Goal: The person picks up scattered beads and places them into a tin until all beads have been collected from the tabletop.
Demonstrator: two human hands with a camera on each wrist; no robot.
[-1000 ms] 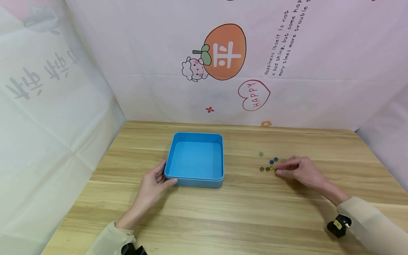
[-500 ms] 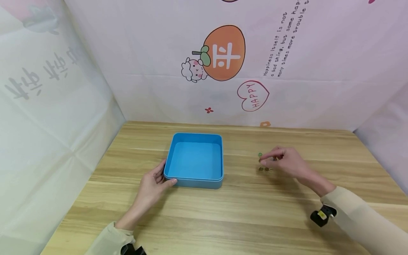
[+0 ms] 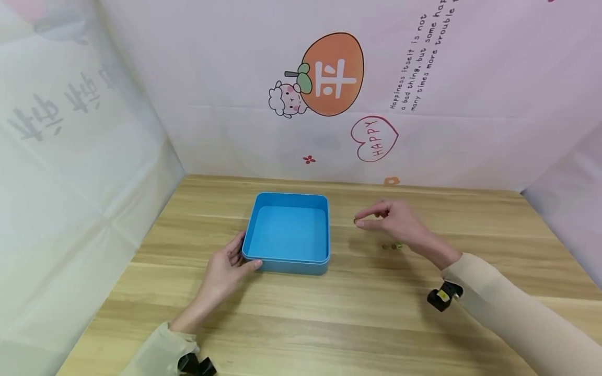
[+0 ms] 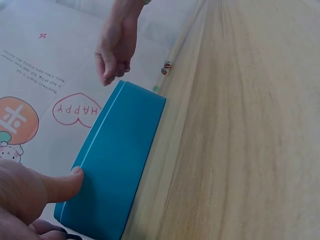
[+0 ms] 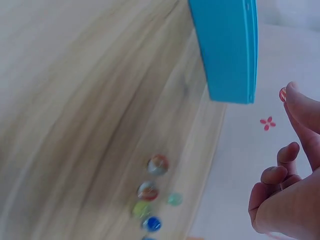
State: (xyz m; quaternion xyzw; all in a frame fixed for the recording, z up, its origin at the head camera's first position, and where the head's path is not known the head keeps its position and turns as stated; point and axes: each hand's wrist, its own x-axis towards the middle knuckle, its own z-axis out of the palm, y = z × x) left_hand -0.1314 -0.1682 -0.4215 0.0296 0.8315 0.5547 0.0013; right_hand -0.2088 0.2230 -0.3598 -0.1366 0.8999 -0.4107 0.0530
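Held marble [image 5: 283,94]: round, no long axis, no pointing direction to call. It's pinched between right thumb and a finger, off the surface [image 3: 291,324], just right of the blue box [image 3: 293,267]. Right hand [image 3: 396,222] reaches in from the right, tips toward the box, gap narrow, only marble-wide; other fingers curled in.

Blue box: near-square, flat on the surface, opening up, near wall running left-right. Left hand [image 3: 227,270] grips its near-left corner, thumb on the near wall, fingers along the left side.

Right wrist view gives the red-and-white swirl on the held marble; in the head view it's a dark speck. Same wrist view shows loose marbles [image 5: 148,190] in reddish, yellow-green, blue and green; head view shows only a short row, the right hand and wrist probably covering others. Box inside shows in the head view; wrist views give outer walls only.

Cut off: box top and one blue marble in the right wrist view, left fingers in the left wrist view. Held marble can't be made out there.
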